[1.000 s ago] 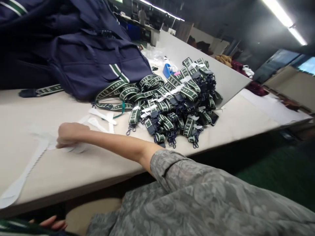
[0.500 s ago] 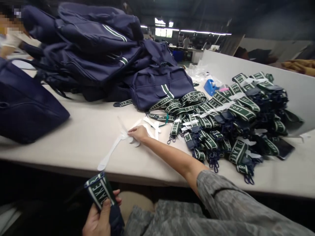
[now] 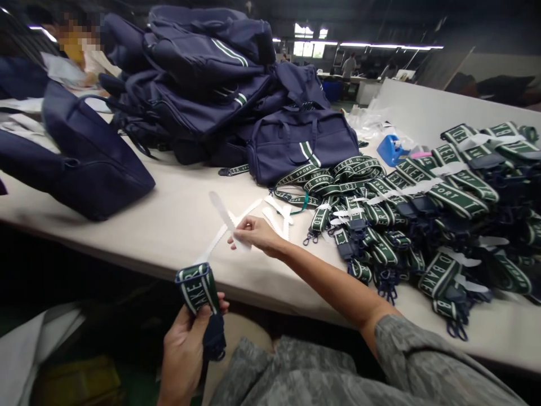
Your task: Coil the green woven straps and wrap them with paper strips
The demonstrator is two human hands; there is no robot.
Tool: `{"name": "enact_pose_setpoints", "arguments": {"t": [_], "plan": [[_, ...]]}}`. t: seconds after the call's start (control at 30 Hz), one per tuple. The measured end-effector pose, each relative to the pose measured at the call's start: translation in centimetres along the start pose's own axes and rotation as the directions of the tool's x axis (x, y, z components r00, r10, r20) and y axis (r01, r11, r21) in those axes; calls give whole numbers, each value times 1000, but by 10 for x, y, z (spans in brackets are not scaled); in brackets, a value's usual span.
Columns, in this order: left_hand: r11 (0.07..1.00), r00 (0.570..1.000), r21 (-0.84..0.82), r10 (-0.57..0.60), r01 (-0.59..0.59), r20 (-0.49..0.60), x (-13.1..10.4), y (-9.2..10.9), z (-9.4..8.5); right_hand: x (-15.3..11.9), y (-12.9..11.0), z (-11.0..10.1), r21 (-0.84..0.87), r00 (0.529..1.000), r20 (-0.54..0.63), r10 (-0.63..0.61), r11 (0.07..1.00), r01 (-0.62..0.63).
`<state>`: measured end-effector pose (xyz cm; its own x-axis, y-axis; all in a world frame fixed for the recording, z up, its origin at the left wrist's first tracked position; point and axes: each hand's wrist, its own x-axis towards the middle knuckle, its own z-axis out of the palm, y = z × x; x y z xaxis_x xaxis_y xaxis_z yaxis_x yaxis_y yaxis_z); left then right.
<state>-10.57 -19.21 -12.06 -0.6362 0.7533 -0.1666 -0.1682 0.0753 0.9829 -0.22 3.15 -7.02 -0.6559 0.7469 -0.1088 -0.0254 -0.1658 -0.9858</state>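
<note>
Your left hand clamps folded green lettered strap upright below table edge, fold kept tight, face toward you. Your right hand pinches white paper strip off tabletop, one end lifted. More strips lie just beside. Heap of banded straps sits right; navy bags stacked behind.

Table layout, straps to my right, bags at the back.

I've got the folded strap in my left hand, below the table edge; my right hand is over the tabletop, pinching a paper strip. More paper strips lie just right of it, the strap pile farther right, the bag stack behind, one bag far left.
</note>
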Motion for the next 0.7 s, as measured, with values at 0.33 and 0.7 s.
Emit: {"name": "enact_pose_setpoints", "arguments": {"t": [0.33, 0.7], "plan": [[993, 964, -91, -49, 75, 260, -8, 28, 34, -108, 30, -4, 319, 995, -67, 68, 947, -44], [996, 942, -83, 4, 25, 335, -6, 26, 46, -147, 39, -30, -328, 923, -277, -266, 929, 169]]}}
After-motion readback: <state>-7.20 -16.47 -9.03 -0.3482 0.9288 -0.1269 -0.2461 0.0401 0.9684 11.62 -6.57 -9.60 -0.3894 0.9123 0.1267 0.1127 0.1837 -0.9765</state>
